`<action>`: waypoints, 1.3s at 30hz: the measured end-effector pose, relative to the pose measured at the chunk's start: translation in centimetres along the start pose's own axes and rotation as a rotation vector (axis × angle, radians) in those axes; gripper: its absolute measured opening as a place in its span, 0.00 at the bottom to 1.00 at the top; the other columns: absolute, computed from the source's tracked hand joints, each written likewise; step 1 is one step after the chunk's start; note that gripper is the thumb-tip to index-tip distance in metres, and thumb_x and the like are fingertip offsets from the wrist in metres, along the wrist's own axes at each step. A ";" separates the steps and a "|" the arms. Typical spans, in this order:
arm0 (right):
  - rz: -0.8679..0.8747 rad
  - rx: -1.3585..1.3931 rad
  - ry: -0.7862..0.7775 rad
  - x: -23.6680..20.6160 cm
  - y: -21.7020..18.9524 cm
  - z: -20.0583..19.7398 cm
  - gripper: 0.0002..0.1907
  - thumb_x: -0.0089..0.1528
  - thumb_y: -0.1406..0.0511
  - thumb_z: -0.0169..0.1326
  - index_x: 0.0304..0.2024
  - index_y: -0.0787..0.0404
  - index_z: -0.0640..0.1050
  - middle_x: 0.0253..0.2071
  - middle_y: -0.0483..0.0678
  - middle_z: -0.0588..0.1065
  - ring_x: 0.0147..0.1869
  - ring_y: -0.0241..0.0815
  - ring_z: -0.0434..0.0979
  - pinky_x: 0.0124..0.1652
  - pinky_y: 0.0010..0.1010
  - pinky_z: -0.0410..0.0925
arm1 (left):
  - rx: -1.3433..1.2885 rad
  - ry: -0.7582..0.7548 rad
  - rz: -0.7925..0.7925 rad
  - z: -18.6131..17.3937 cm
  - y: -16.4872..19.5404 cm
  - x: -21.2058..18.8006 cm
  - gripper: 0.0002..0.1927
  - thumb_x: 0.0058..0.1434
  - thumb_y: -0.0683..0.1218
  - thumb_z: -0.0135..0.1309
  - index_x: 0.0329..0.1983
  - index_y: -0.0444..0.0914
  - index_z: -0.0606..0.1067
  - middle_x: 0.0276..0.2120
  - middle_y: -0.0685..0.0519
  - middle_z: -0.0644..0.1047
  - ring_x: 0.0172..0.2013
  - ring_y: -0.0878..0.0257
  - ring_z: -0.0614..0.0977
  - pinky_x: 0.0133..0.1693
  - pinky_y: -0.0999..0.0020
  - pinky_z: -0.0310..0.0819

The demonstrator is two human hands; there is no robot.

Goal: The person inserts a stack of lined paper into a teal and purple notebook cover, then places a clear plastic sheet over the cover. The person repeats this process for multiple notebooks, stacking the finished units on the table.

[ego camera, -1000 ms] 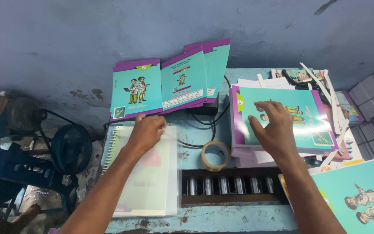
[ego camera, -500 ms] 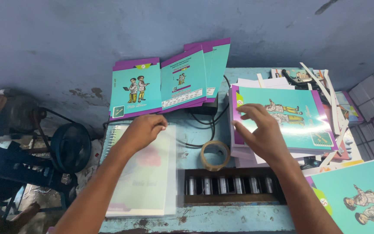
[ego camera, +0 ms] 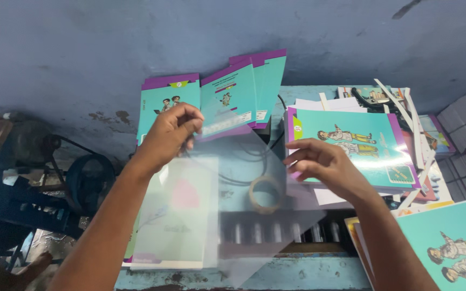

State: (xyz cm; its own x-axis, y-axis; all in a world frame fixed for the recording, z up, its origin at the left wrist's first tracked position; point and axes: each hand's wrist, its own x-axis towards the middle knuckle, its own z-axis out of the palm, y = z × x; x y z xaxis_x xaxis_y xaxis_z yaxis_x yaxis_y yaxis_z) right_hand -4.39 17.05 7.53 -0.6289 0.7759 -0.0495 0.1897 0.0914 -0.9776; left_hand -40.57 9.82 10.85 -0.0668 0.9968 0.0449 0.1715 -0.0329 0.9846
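Nearest you, bottom right: a teal cover with cartoon figures [ego camera: 449, 242], lying at the corner of the view. Bottom centre: worn blue edge of the work table [ego camera: 308, 275].

Your two hands hold one clear plastic sheet [ego camera: 254, 215] up over the table. It hangs tilted, with its lower corner down near the table's front edge. Through it you can see the row of metal punch pins [ego camera: 276, 233] and a roll of tape [ego camera: 265, 193], both blurred by the film.

Left hand [ego camera: 169, 134]: fingers closed, pinching the sheet's upper left corner between thumb and fingertips. Right hand [ego camera: 327, 164]: fingers curled loosely at the sheet's right edge; thumb and forefinger look to be gripping it, though the film is too clear to be sure of the exact contact.

Below your left forearm: a stack of pale pages [ego camera: 176, 226] lying flat on the table, with a faint pink and green print on top, partly behind the sheet.

Just beyond your right hand: a pile of teal and purple covers [ego camera: 362, 145], figures printed on the top one, lying flat. Loose white paper strips [ego camera: 413, 126] lie across the clutter to its right.

Farther back, leaning against the blue wall [ego camera: 136, 43]: several upright teal booklets with purple tops [ego camera: 217, 99], fanned and overlapping.

Far left, off the table: a dark machine wheel [ego camera: 90, 180] low in shadow.
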 end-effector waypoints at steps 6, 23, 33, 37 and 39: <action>-0.084 0.707 -0.172 -1.6 2.5 -3.0 0.41 0.62 0.40 0.54 0.58 0.70 0.74 0.45 0.61 0.80 0.48 0.53 0.84 0.42 0.39 0.78 | -0.151 0.255 0.025 2.0 -0.9 1.4 0.07 0.67 0.44 0.52 0.45 0.37 0.73 0.34 0.53 0.76 0.25 0.69 0.77 0.17 0.74 0.66; 0.132 0.001 0.557 -5.3 2.1 -13.0 0.16 0.61 0.66 0.59 0.50 0.67 0.79 0.37 0.55 0.80 0.36 0.44 0.82 0.35 0.35 0.76 | -0.353 0.105 -0.053 15.0 -2.8 6.1 0.26 0.57 0.41 0.59 0.59 0.27 0.69 0.38 0.46 0.80 0.33 0.61 0.85 0.27 0.68 0.83; 0.291 -0.231 0.584 -6.1 4.7 -18.1 0.14 0.63 0.61 0.62 0.40 0.67 0.82 0.31 0.54 0.80 0.31 0.41 0.79 0.31 0.31 0.69 | -0.064 0.178 -0.073 20.0 -2.7 7.7 0.14 0.55 0.41 0.62 0.44 0.31 0.79 0.23 0.55 0.78 0.21 0.69 0.77 0.21 0.73 0.70; 0.334 -0.323 0.583 -5.9 5.5 -18.6 0.13 0.61 0.60 0.64 0.37 0.65 0.83 0.30 0.53 0.79 0.30 0.39 0.77 0.30 0.29 0.67 | 0.081 0.225 -0.073 20.9 -3.7 8.0 0.16 0.53 0.43 0.64 0.43 0.31 0.79 0.23 0.54 0.80 0.22 0.68 0.79 0.25 0.71 0.72; 0.372 -0.402 0.588 -5.4 5.6 -18.6 0.13 0.60 0.60 0.65 0.36 0.65 0.83 0.29 0.53 0.79 0.30 0.39 0.78 0.30 0.29 0.68 | 0.142 0.241 -0.042 21.2 -4.2 8.1 0.17 0.52 0.43 0.65 0.44 0.32 0.79 0.23 0.54 0.81 0.23 0.68 0.80 0.28 0.70 0.73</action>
State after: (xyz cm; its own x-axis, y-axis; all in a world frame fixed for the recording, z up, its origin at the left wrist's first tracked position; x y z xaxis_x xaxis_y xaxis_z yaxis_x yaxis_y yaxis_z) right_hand 14.11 24.99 6.16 0.0078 0.9912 -0.1323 0.6365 -0.1070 -0.7638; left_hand -21.04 19.56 3.48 -0.3061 0.9501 0.0602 0.2985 0.0357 0.9538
